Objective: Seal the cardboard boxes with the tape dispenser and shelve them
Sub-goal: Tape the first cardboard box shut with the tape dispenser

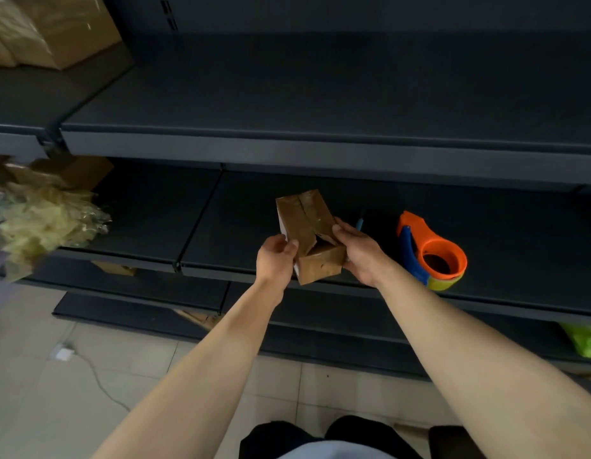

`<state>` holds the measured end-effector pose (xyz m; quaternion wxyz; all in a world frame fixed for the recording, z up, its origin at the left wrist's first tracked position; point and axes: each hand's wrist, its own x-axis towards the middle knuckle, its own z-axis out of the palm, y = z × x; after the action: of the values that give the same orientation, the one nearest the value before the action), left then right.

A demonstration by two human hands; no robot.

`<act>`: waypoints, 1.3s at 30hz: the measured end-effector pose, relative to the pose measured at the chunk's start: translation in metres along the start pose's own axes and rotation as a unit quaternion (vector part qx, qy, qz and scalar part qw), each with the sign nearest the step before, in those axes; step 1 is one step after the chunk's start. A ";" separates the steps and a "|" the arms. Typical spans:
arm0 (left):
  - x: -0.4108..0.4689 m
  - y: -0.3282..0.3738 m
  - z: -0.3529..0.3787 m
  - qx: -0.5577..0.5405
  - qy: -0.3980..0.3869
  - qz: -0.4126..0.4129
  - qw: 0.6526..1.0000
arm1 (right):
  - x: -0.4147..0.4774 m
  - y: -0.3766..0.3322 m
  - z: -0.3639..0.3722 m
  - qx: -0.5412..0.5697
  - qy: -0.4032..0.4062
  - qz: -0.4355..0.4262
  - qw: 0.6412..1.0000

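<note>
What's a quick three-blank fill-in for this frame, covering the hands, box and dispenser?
1. The left hand and right hand each grip the ____ between them.
2. The tape dispenser lies on the shelf to the ____ of the cardboard box.
3. The tape dispenser's frame is mainly ____ in colour.

Missing words: cardboard box; right; orange.

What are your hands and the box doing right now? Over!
Left hand and right hand both gripping the small cardboard box, over the front edge of the shelf. Box taped, small gap near right thumb. Tape dispenser lying on shelf to the right, untouched.
</note>
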<state>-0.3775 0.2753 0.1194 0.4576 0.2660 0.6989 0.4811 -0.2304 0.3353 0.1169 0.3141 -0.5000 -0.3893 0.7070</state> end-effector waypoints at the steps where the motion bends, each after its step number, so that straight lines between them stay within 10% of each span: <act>1: -0.001 0.001 0.001 -0.015 -0.010 -0.006 1.000 | 0.000 -0.001 -0.001 -0.002 -0.011 0.005 1.000; 39: 0.003 0.013 0.013 0.094 -0.050 -0.006 0.994 | -0.001 -0.003 -0.004 -0.126 -0.052 -0.030 0.990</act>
<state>-0.3680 0.2883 0.1285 0.4676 0.3279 0.7187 0.3965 -0.2264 0.3368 0.1196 0.2493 -0.4862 -0.5060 0.6675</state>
